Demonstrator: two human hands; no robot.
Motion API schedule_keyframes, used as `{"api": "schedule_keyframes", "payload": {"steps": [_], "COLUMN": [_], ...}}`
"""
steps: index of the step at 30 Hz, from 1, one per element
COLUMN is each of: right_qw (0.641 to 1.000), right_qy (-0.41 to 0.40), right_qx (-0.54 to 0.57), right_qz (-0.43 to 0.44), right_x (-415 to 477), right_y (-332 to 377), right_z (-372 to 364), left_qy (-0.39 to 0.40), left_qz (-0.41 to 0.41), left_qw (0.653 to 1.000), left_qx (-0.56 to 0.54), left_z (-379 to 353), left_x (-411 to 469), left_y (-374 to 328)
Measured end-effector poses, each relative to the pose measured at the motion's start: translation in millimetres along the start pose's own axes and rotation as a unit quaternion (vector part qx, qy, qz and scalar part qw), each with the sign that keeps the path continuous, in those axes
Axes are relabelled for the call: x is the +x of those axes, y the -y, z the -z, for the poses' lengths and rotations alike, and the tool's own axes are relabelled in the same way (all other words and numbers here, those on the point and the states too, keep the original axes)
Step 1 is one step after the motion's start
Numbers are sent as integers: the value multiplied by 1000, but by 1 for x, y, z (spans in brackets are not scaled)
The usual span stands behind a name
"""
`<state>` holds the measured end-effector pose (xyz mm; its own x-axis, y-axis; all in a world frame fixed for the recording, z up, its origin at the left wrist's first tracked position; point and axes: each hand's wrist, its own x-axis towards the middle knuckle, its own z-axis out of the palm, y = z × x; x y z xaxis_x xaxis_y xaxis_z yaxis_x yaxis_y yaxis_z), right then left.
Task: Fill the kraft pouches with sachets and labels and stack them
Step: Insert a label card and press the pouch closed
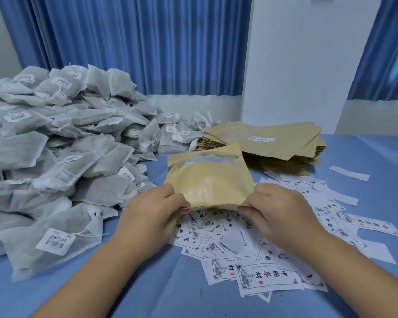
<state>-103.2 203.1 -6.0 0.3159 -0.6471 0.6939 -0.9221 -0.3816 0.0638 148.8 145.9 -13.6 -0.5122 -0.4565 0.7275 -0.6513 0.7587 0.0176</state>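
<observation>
In the head view, a flat tan kraft paper pouch with a clear window (pixel 209 180) is at the centre of the frame, and its long axis runs away from the person. The left hand (pixel 156 210) and the right hand (pixel 276 210) each pinch one near corner, probably to part the mouth. The heap of white mesh sachets (pixel 55 145) fills the left of the frame, nearer the left hand. The printed white paper labels (pixel 262 276) lie under and beside the right hand.
</observation>
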Motion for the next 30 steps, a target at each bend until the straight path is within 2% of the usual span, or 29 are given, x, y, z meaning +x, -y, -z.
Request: {"api": "schedule_keyframes", "payload": {"steps": [6,11,15,18,20,21,24,25,30], "right_qw": [999,998,996,984,974,970,957,952,944], "right_qy": [6,-9,11,39,70,82,76,72,93], "right_qx": [21,25,63,139,178,196,255,274,300], "right_qz": [-42,-50,-58,-104,-122,-121,-119,-120,-100], "right_x": [-1,-1,-1,-2,-3,-3,-4,-4,-4], "right_y": [-3,-3,3,0,-1,0,7,8,15], "right_z": [-1,3,6,4,2,0,-3,-3,-5], "left_qy": [21,8,-33,-75,-100,-119,-166,-180,-242], "left_qz": [14,123,232,342,422,454,504,511,500], "left_qw": [999,988,952,904,841,792,590,540,396], "left_qx": [-28,-97,-198,-246,-325,-390,-609,-644,-731], "left_z": [0,0,-2,-3,-2,-1,0,0,7], "left_x": [-3,-12,-10,-9,-10,-11,-12,-12,-8], "left_y": [3,17,15,16,15,15,13,12,7]}}
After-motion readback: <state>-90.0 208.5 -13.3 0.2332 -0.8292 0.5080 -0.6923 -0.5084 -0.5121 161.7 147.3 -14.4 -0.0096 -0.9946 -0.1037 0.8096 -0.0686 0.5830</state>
